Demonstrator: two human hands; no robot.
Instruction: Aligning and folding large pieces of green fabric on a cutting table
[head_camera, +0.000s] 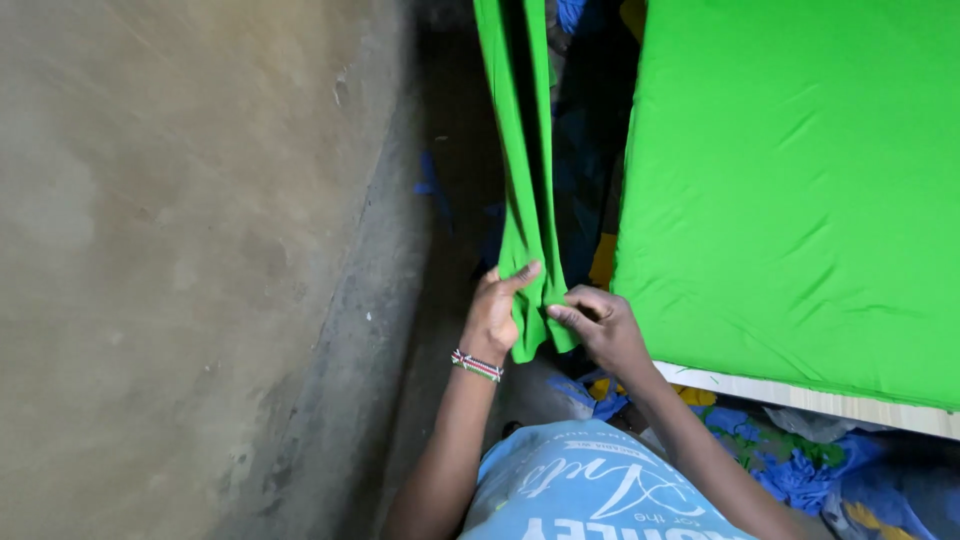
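Note:
A long strip of bright green cloth (522, 150) hangs down from the top of the view. My left hand (492, 315) pinches its lower left edge, with a beaded bracelet (476, 365) on that wrist. My right hand (600, 325) grips the lower right edge of the same strip, fingers curled on it. Both hands hold the hanging end together just left of the table's corner.
A table (800, 398) with a pale wooden edge stands on the right, covered by a wide sheet of green cloth (800, 190). A rough plastered wall (180, 260) fills the left. Blue, yellow and green fabric scraps (790, 465) lie on the floor.

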